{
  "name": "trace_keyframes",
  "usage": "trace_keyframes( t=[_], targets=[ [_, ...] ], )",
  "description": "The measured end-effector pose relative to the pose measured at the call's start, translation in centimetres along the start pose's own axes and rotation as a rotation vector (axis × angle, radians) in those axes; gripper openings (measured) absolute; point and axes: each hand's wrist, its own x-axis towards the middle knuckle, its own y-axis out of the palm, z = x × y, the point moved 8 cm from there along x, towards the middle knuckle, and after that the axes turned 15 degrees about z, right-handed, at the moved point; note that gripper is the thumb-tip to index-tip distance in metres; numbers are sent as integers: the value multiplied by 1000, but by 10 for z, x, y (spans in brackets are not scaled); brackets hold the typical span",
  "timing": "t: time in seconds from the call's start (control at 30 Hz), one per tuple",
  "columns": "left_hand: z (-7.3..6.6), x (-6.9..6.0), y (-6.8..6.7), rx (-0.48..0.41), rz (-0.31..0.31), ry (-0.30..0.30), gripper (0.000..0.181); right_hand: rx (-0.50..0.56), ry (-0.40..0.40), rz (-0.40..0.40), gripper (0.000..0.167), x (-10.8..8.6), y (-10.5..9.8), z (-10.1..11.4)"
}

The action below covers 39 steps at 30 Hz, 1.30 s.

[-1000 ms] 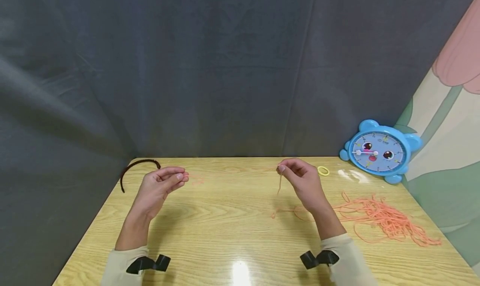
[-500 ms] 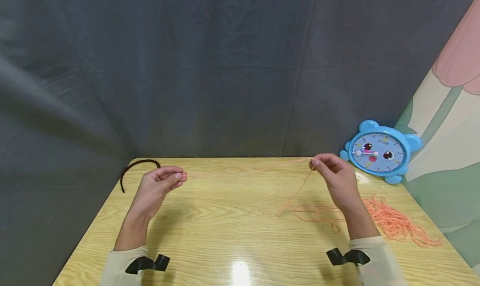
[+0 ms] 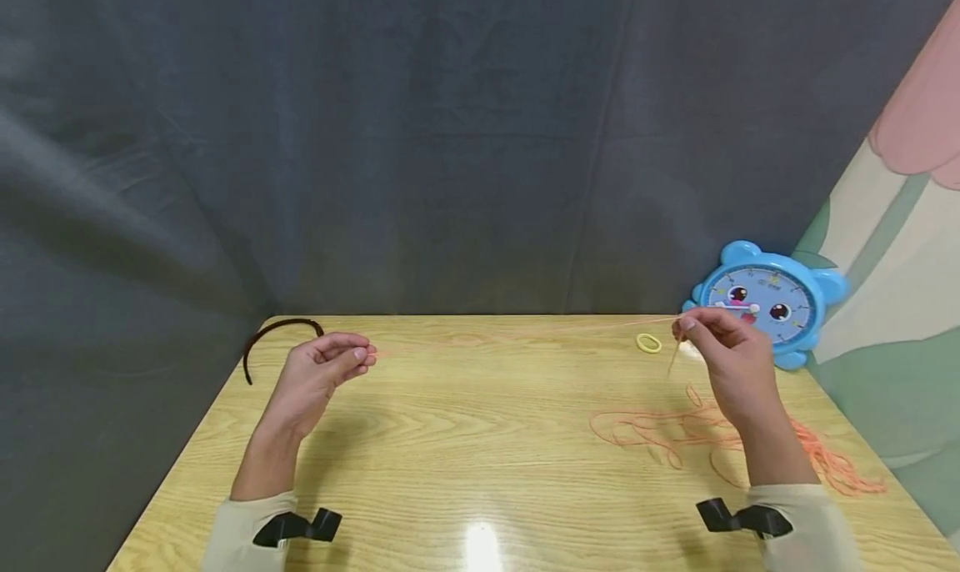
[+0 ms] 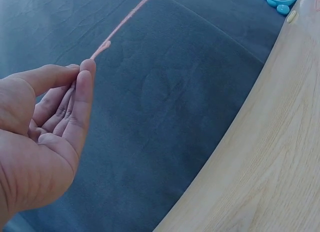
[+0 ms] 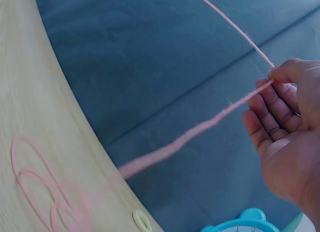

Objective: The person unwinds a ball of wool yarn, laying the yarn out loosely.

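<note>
My left hand pinches one end of a pink-orange yarn strand between thumb and fingertips, above the table's left side. A short tail of the strand pokes out by the fingertips. Far to the right, my right hand pinches the same yarn between thumb and index finger. Between the two hands the strand runs nearly straight, faint against the wood in the head view. From the right fingertips another length hangs toward the table. A loose heap of yarn lies under and beside the right forearm, partly hidden by it.
A yellow ring lies near the table's back edge. Behind the right hand a blue animal-shaped clock leans at the back corner. A dark curved cord sits at the back left. Dark cloth hangs behind the wooden table.
My right hand has moved steadily to the right, drawing the yarn out longer between the hands. The left hand has stayed in place, still pinching its end.
</note>
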Motion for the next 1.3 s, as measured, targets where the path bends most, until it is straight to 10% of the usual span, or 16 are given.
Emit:
trace_keyframes(
  t=[0.83,1.3],
  targets=[
    [3,4,6,41,50,-33,19,-411,415,-24,25,-64,-88,-64],
    [6,-2,7,146,63,-59,15,-461,571,-83,29,-94,-122,-94]
  ],
)
